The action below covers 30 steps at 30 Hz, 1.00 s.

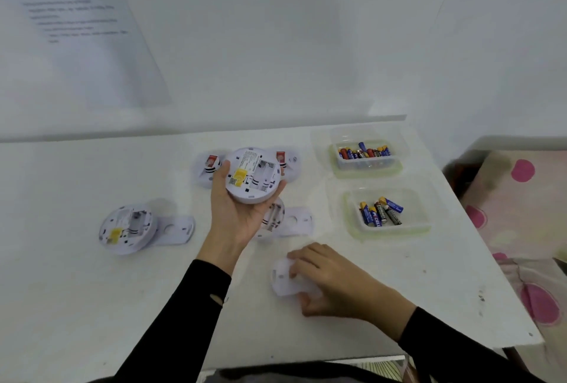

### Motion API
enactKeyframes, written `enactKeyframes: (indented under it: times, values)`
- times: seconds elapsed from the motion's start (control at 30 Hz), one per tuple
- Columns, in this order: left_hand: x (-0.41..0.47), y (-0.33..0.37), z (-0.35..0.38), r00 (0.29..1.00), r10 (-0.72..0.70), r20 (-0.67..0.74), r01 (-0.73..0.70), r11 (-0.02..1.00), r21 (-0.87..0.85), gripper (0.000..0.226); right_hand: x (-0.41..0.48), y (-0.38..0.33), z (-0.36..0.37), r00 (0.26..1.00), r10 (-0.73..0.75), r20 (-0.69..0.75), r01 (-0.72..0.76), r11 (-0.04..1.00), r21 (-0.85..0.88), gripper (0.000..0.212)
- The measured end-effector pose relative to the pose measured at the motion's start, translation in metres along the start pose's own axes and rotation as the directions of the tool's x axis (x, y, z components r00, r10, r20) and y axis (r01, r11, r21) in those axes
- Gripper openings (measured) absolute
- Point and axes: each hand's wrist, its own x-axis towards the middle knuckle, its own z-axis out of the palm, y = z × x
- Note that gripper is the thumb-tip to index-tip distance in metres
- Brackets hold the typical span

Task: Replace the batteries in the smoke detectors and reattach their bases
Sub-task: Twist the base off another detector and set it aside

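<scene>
An open smoke detector, its battery bay apparently empty, is cradled in the left hand above the bench. A base plate is pinned flat under the right hand. If reattached now, the unit could be closed without batteries.

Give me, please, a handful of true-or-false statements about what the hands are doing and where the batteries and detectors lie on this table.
1. The left hand holds a smoke detector with its underside up. True.
2. That detector's battery bay is full of batteries. False: the slots look empty.
3. The right hand rests on a white base plate on the table. True.
4. All the batteries sit in one container. False: they are split between a far container and a near container.
5. Another opened detector lies at the table's left with a base plate beside it. True.
</scene>
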Motion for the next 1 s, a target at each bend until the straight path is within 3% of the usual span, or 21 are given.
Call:
enactKeyframes:
  times: [0.1, 0.23, 0.43, 0.53, 0.67, 1.0]
  values:
    - [-0.008, 0.037, -0.016, 0.996, 0.042, -0.078, -0.036, 0.997, 0.074, 0.064, 0.044, -0.019, -0.006, 0.995, -0.044, -0.094, 0.051, 0.996, 0.069, 0.033]
    - [-0.016, 0.106, -0.032, 0.969, 0.193, -0.152, -0.171, 0.974, 0.148, 0.047, 0.128, -0.034, -0.012, 0.983, -0.031, -0.179, 0.046, 0.996, 0.080, 0.034]
    - [-0.016, 0.218, -0.076, 0.917, 0.369, -0.154, -0.292, 0.881, 0.374, 0.040, 0.259, -0.049, -0.008, 0.990, 0.143, -0.010, -0.135, 0.952, 0.276, 0.044]
    - [-0.008, 0.261, -0.101, 0.891, 0.373, -0.259, -0.194, 0.827, 0.527, 0.030, 0.312, -0.052, 0.007, 0.962, 0.271, 0.031, -0.267, 0.910, 0.317, 0.051]
    - [0.007, 0.293, -0.135, 0.895, 0.316, -0.314, -0.038, 0.757, 0.653, 0.022, 0.358, -0.048, 0.036, 0.946, 0.308, 0.105, -0.324, 0.924, 0.206, 0.052]
    - [0.053, 0.300, -0.181, 0.919, 0.185, -0.348, 0.123, 0.703, 0.700, 0.026, 0.393, -0.033, 0.077, 0.918, 0.359, 0.168, -0.380, 0.917, 0.117, 0.051]
